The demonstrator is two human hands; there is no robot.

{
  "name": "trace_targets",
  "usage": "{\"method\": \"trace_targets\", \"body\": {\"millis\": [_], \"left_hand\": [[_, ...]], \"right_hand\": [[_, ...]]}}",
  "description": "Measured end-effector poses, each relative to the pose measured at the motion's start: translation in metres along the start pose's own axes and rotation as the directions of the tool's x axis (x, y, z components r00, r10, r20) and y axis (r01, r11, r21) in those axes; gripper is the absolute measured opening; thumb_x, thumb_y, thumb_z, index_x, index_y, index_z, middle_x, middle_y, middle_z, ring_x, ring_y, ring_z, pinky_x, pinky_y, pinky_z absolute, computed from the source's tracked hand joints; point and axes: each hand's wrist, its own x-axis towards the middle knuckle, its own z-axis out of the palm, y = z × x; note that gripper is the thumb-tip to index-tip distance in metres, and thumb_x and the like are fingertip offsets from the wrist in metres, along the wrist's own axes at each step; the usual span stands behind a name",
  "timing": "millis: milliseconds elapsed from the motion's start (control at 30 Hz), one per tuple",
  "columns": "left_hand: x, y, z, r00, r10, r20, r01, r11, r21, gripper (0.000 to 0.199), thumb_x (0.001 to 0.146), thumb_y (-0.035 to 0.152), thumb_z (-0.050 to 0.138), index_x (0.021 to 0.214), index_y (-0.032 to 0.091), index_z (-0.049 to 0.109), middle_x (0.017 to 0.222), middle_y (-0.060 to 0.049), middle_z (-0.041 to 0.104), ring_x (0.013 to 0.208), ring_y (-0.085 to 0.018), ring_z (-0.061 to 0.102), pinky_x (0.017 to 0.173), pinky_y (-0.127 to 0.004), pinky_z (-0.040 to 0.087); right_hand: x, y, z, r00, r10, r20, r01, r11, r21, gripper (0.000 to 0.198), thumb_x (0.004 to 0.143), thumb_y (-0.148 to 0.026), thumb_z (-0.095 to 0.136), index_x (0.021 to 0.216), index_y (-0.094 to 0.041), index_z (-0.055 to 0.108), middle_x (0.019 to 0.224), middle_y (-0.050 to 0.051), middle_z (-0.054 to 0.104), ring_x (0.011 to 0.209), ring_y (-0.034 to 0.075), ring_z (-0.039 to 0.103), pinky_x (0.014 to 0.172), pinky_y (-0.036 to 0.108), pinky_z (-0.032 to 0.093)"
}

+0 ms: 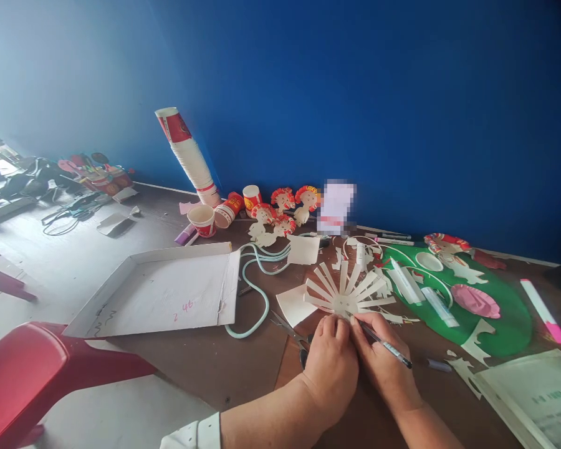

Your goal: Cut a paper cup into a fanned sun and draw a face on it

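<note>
My left hand point(331, 365) is closed on the lower edge of a white paper cutout point(345, 302), whose cut strips fan out at the top. Two small eye marks show on its middle. In my right hand point(384, 358) is a black pen point(386, 344), its tip at the paper just below the marks. Close to the left hand lies a pair of scissors point(293, 332), partly hidden by that hand. A blank white paper piece point(295, 305) rests beside the cutout's left side.
Left of my hands is a white box lid point(159, 296) near a pale cord point(260, 312). A leaning stack of paper cups point(191, 159) and several paper figures point(305, 202) stand along the blue wall. Glue sticks point(406, 284) and scraps cover a green mat point(505, 324). A red chair point(23, 368) is at left.
</note>
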Motion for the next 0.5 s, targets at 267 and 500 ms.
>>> {"method": "trace_targets", "body": {"millis": [267,500], "left_hand": [[-0.0008,0.0003,0.0026,1.000,-0.016,0.016,0.017,1.000,-0.018,0.040,0.082,0.023,0.056,0.120,0.009,0.055,0.101,-0.010,0.054,0.098,-0.023,0.047,0.090,-0.036,0.040],[-0.0004,-0.0004,0.0015,1.000,0.001,0.021,-0.001,1.000,0.014,0.042,0.081,0.024,0.058,0.119,0.008,0.056,0.100,-0.009,0.055,0.097,-0.022,0.047,0.091,-0.035,0.040]], "right_hand": [[-0.0013,0.0042,0.0029,1.000,0.006,-0.016,-0.006,1.000,0.008,0.020,0.090,-0.040,0.049,0.090,-0.022,0.059,0.083,0.004,0.070,0.073,0.017,0.067,0.069,0.027,0.053],[0.0009,0.0017,0.0026,1.000,-0.016,-0.021,0.016,1.000,-0.016,0.021,0.090,-0.040,0.048,0.089,-0.023,0.060,0.082,0.003,0.070,0.072,0.017,0.067,0.068,0.027,0.053]]}}
